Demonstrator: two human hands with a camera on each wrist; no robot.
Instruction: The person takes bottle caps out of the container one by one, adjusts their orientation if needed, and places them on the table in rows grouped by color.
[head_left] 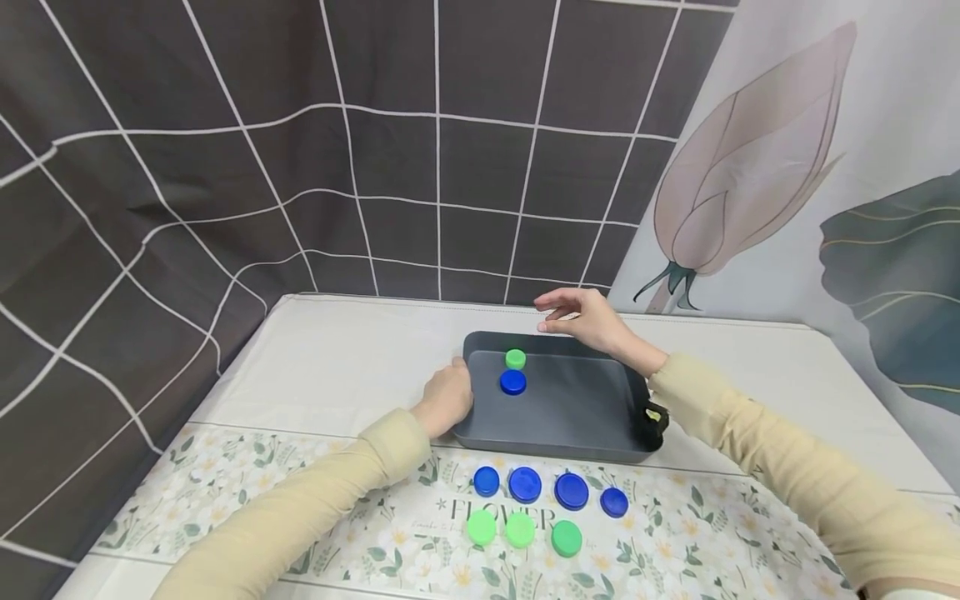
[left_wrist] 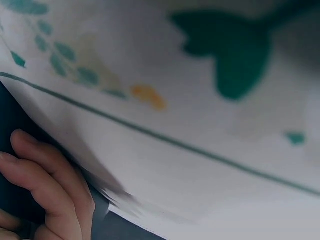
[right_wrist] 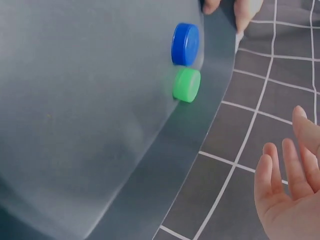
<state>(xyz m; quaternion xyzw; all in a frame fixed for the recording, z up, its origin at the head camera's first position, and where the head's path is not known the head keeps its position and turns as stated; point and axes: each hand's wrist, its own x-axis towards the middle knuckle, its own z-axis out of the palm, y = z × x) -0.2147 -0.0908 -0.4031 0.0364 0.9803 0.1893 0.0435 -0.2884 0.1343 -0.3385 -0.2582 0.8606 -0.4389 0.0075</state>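
Observation:
A dark grey rectangular pan [head_left: 577, 408] lies on the table. My left hand [head_left: 447, 396] grips its left side, fingers curled over the wall; part of that grip is hidden in the head view. In the left wrist view the fingers [left_wrist: 55, 185] bend against the dark pan. Inside the pan, near its left end, sit a green bottle cap [head_left: 515, 359] and a blue bottle cap [head_left: 513, 382], close together. Above the pan's back rim is my right hand [head_left: 588, 318], fingers loosely spread and holding nothing. The right wrist view shows its fingers [right_wrist: 295, 170] apart beside the pan.
In front of the pan, a row of blue caps [head_left: 525, 485] lies on the flowered cloth [head_left: 360, 500], with several green caps [head_left: 520, 530] nearer me. A black handle [head_left: 655, 419] sticks out at the pan's right end. A dark checked curtain [head_left: 390, 167] hangs behind the table.

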